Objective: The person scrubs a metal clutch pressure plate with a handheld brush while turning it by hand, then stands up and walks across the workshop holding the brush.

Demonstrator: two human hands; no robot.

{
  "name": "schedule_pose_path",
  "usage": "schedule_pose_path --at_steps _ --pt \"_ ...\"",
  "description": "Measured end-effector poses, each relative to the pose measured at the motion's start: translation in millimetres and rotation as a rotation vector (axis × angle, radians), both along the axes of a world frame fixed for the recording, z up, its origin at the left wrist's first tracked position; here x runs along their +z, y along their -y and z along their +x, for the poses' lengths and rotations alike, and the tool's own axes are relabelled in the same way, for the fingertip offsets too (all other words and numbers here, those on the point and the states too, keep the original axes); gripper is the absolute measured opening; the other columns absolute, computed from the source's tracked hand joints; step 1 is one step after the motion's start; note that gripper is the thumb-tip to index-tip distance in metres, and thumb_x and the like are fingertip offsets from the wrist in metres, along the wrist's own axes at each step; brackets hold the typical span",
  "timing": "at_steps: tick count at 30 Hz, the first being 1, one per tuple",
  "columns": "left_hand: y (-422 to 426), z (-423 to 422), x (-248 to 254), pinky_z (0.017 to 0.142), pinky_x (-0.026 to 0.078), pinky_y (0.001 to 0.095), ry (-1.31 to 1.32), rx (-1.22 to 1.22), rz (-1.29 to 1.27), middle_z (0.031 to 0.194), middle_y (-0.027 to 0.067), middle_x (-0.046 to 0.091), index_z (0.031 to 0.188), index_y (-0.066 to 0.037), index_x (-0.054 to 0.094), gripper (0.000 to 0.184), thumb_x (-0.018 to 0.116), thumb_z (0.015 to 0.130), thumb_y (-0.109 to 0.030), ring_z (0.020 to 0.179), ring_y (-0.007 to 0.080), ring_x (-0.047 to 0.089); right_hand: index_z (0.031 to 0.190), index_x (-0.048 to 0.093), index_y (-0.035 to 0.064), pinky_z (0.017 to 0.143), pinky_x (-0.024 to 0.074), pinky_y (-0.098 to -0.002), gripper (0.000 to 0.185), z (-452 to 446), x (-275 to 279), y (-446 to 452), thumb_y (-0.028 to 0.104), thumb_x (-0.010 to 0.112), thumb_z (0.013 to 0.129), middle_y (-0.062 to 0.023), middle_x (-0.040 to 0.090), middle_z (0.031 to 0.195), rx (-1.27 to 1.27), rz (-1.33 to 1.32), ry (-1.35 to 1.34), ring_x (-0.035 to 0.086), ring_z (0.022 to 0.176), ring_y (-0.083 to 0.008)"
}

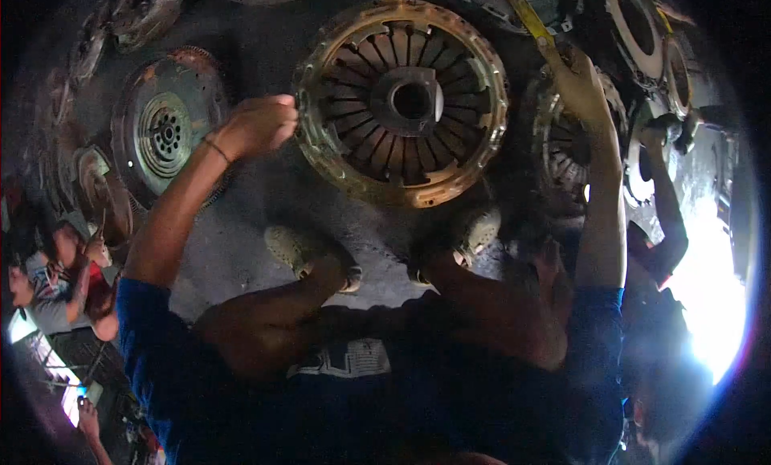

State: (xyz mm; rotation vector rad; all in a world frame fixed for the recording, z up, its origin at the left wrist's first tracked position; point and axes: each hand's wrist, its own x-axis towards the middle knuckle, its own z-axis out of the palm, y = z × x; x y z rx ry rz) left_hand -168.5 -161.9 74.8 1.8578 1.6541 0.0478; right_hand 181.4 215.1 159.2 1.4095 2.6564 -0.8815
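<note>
A large round clutch pressure plate [329, 169], with a ring of diaphragm fingers, lies flat on the floor in front of my feet. At its left rim is my left hand [261, 126], closed with the fingers curled; whether anything sits inside them is hidden. My right hand [577, 83], up to the right of the plate, is wrapped round the lower end of a long, flat yellow bar [526, 15]. The bar slants away to the upper left. Beneath my right forearm rests a smaller clutch pressure plate [562, 156], partly covered by the arm.
A toothed flywheel [165, 132] lies left of my left forearm. More round clutch parts, including a ring [634, 27], line the far and right edges. My shoes [301, 248] flank the near side. Other people [68, 272] sit at left; another person's arm [668, 192] reaches in at right.
</note>
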Motion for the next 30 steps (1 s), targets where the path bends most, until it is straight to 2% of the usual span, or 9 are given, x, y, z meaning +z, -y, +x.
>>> schedule_pose_path --at_steps 5,8,16,19,21,24,26,28,30 --pt "19 -7 138 0.079 0.051 0.0440 0.093 0.383 -0.158 0.096 0.0137 0.060 0.087 0.002 0.059 0.026 0.057 0.103 -0.019 0.081 0.0309 0.063 0.115 0.068 -0.0012 0.074 0.0501 -0.0442 0.057 -21 132 31 0.051 0.045 0.110 -0.0143 0.067 0.084 -0.125 -0.151 0.278 0.063 0.080 -0.0237" --pt "62 -3 218 0.080 0.052 0.0422 0.171 0.493 -0.130 0.101 0.0145 0.064 0.090 0.002 0.062 0.028 0.060 0.104 -0.022 0.083 0.0279 0.065 0.117 0.067 -0.0017 0.072 0.0504 -0.0442 0.055 8 171 55 0.049 0.046 0.110 -0.0171 0.067 0.087 -0.076 -0.207 0.065 0.062 0.082 -0.0256" --pt "288 137 424 0.059 0.044 0.0475 0.202 1.074 -0.354 0.069 0.0254 0.057 0.080 0.005 0.064 0.050 0.063 0.101 -0.041 0.056 0.0325 0.056 0.125 0.057 -0.0051 0.067 0.0535 -0.0464 0.040 58 410 207 0.030 0.058 0.106 -0.0292 0.069 0.092 0.181 -0.254 0.211 0.072 0.083 -0.0338" --pt "464 265 421 0.065 0.048 0.0544 0.073 0.678 -0.071 0.083 0.0226 0.069 0.082 0.000 0.068 0.030 0.063 0.098 -0.026 0.071 0.0390 0.066 0.114 0.061 -0.0081 0.063 0.0526 -0.0504 0.041 73 514 276 0.032 0.063 0.103 -0.0315 0.067 0.084 0.176 -0.477 0.301 0.072 0.076 -0.0386" --pt "525 322 469 0.078 0.053 0.0545 0.110 0.619 -0.255 0.094 0.0175 0.074 0.092 -0.004 0.071 0.029 0.068 0.095 -0.033 0.089 0.0395 0.071 0.113 0.061 -0.0079 0.063 0.0517 -0.0525 0.040 119 527 316 0.031 0.062 0.104 -0.0328 0.065 0.083 0.331 -0.356 0.154 0.071 0.075 -0.0413" --pt "581 411 498 0.084 0.056 0.0497 0.282 1.131 -0.365 0.092 0.0178 0.073 0.098 -0.007 0.071 0.026 0.072 0.092 -0.033 0.091 0.0387 0.071 0.114 0.060 -0.0067 0.072 0.0524 -0.0535 0.037 102 567 363 0.029 0.061 0.104 -0.0358 0.066 0.094 0.469 -0.493 -0.201 0.069 0.087 -0.0504" --pt "574 436 546 0.087 0.057 0.0471 0.553 1.573 -0.356 0.096 0.0186 0.074 0.107 -0.008 0.071 0.027 0.074 0.090 -0.029 0.095 0.0358 0.072 0.118 0.061 -0.0063 0.088 0.0515 -0.0549 0.045 72 622 391 0.037 0.056 0.106 -0.0356 0.066 0.111 0.510 -0.410 0.264 0.065 0.105 -0.0535" --pt "557 473 586 0.086 0.057 0.0470 0.642 1.811 -0.395 0.099 0.0192 0.075 0.110 -0.008 0.071 0.028 0.075 0.090 -0.027 0.097 0.0345 0.073 0.120 0.061 -0.0056 0.079 0.0516 -0.0506 0.051 102 606 408 0.043 0.053 0.106 -0.0286 0.064 0.104 0.504 -0.396 0.275 0.065 0.095 -0.0445" --pt "562 523 546 0.087 0.056 0.0468 0.723 1.970 -0.333 0.103 0.0197 0.076 0.112 -0.008 0.070 0.032 0.075 0.089 -0.029 0.098 0.0338 0.074 0.125 0.059 -0.0071 0.083 0.0519 -0.0500 0.058 99 586 416 0.047 0.052 0.105 -0.0298 0.060 0.116 0.542 -0.426 0.323 0.064 0.103 -0.0436"
